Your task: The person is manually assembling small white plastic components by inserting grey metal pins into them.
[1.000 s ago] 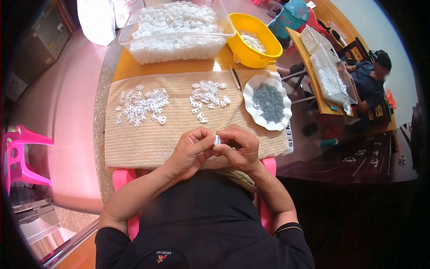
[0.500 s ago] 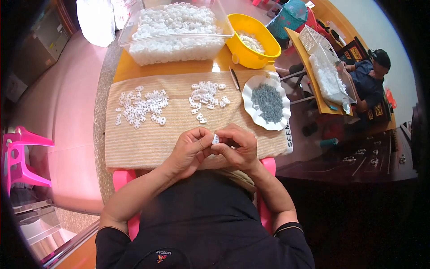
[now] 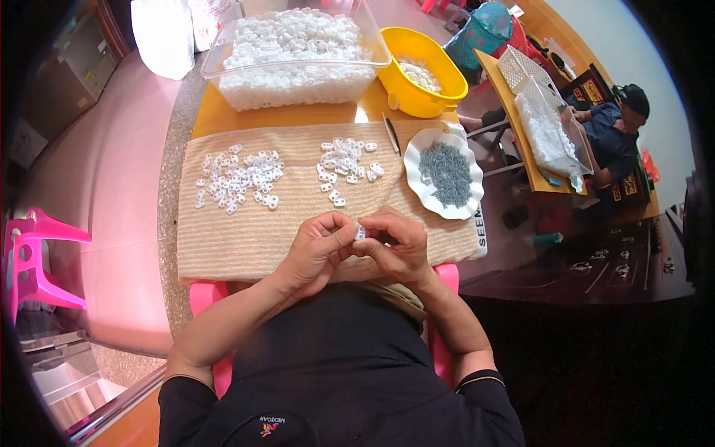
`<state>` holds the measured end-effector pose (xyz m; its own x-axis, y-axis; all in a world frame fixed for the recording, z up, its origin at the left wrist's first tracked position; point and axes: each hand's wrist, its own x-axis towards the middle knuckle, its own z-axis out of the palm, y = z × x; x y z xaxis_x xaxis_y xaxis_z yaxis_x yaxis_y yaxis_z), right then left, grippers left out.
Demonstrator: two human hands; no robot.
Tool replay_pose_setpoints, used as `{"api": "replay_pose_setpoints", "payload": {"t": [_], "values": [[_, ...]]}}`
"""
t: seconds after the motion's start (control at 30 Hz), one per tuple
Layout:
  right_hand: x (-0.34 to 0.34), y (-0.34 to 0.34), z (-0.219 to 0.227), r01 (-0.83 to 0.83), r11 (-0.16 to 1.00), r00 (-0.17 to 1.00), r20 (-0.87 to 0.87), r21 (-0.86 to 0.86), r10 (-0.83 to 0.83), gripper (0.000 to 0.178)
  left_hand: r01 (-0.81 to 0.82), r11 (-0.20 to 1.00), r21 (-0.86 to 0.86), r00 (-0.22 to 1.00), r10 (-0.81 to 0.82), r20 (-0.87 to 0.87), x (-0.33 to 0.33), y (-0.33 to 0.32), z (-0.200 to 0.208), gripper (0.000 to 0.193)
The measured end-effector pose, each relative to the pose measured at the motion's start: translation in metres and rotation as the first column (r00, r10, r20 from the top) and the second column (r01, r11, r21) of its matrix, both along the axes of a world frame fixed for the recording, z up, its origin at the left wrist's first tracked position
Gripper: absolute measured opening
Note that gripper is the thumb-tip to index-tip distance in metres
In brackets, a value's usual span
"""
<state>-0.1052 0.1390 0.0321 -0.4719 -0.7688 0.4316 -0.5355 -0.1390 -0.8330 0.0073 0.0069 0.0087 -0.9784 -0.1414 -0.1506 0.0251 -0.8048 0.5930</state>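
Little but the view has shifted, suggesting unchanged handling: loose white pieces (image 3: 242, 179) lie beyond the left grip (image 3: 324, 244), which pinches a small white part (image 3: 360, 233) (partly hidden) with the right grip (image 3: 398, 242); beyond that, rightward, sits a scalloped dish (image 3: 450, 213) of grey slivers (image 3: 447, 175).

Small white piece (image 3: 361, 233), partly hidden, pinched between left hand (image 3: 322, 246), right hand (image 3: 398, 244).
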Motion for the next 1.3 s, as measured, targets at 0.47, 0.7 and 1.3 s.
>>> {"api": "replay_pose_setpoints", "payload": {"t": [0.47, 0.7, 1.3], "values": [[-0.0015, 0.0024, 0.0008, 0.0, 1.0, 1.0, -0.02, -0.011, 0.0, 0.024, 0.04, 0.998, 0.055, 0.999, -0.04, 0.011, -0.0006, -0.0011, 0.0024, 0.013], [-0.0017, 0.004, -0.0024, -0.007, 1.0, 1.0, 0.015, 0.01, 0.007, 0.024, 0.052, 0.993, 0.102, 0.998, -0.054, 0.023, -0.0017, -0.0024, -0.0013, 0.017], [-0.0001, 0.0039, 0.0003, 0.001, 0.998, 1.0, -0.006, 0.057, 0.0, 0.022, 0.061, 0.993, 0.106, 0.998, -0.064, 0.027, -0.0007, 0.0002, -0.003, 0.017]]}}
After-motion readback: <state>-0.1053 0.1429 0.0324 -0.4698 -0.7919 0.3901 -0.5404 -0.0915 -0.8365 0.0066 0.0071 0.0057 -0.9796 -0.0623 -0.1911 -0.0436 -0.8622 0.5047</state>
